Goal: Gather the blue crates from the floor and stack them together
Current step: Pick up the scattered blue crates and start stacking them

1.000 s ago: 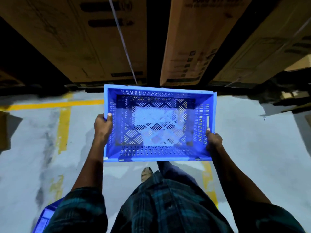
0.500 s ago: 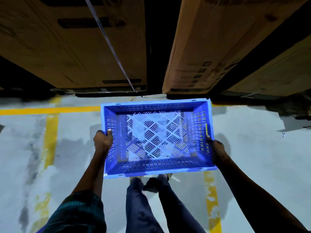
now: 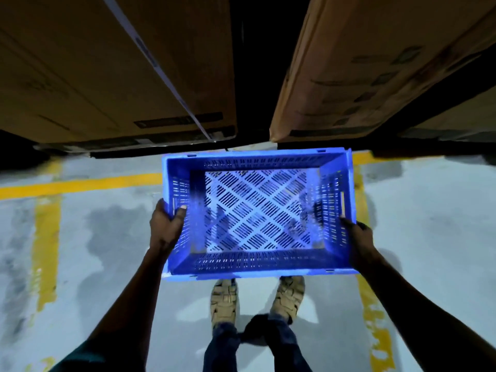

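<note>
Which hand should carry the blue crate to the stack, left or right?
Neither alone, I'd guess. The left hand grips the left wall of the blue crate, thumb hooked inside, and the right hand holds the right wall. The crate is wide, so keeping both grips looks steadiest. No stack shows here.

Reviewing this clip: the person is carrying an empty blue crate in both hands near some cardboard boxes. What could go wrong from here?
1. The blue crate is held only at its two short sides by the left hand and right hand; a slip of either could drop it onto the feet just below.
2. Its far rim sits close to the cardboard boxes, so moving forward could bump them.
</note>
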Demonstrator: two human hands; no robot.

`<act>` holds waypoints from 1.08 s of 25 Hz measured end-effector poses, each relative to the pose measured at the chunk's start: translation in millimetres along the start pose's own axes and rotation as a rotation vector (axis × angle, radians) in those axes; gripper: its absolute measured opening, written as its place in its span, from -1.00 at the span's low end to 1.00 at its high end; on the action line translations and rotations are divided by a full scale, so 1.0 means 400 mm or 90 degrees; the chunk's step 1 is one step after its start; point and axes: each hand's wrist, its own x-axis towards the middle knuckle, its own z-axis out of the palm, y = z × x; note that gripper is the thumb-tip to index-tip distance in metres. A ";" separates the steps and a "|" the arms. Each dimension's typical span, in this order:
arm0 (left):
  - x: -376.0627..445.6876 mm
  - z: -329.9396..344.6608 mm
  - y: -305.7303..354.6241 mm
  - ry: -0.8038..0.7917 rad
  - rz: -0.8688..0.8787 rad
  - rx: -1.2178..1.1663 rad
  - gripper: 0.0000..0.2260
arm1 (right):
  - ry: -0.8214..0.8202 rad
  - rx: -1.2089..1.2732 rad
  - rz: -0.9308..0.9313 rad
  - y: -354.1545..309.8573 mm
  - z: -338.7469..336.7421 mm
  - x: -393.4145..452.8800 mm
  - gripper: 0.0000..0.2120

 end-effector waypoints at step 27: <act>-0.040 0.055 -0.112 -0.073 -0.152 0.215 -0.82 | 0.044 -0.500 -0.219 0.104 -0.027 0.045 -0.54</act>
